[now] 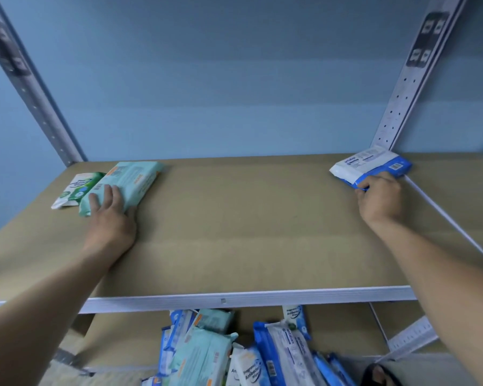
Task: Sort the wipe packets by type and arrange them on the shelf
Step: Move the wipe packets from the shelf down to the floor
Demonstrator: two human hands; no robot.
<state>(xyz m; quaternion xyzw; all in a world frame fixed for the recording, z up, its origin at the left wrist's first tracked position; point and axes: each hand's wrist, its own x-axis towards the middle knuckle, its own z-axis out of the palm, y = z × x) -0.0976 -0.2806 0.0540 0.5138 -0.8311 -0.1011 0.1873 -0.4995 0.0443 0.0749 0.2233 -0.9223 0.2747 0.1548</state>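
Note:
A mint-green wipe packet lies flat at the back left of the brown shelf board. My left hand rests on its near end with straight fingers. Beside it on the left lies a white and green packet. At the back right corner a blue and white packet lies on the board, and my right hand pinches its near edge with curled fingers.
Grey metal uprights stand at both back corners against a blue wall. A white metal rail edges the shelf front. On the lower shelf lies a jumbled pile of several mint and blue packets.

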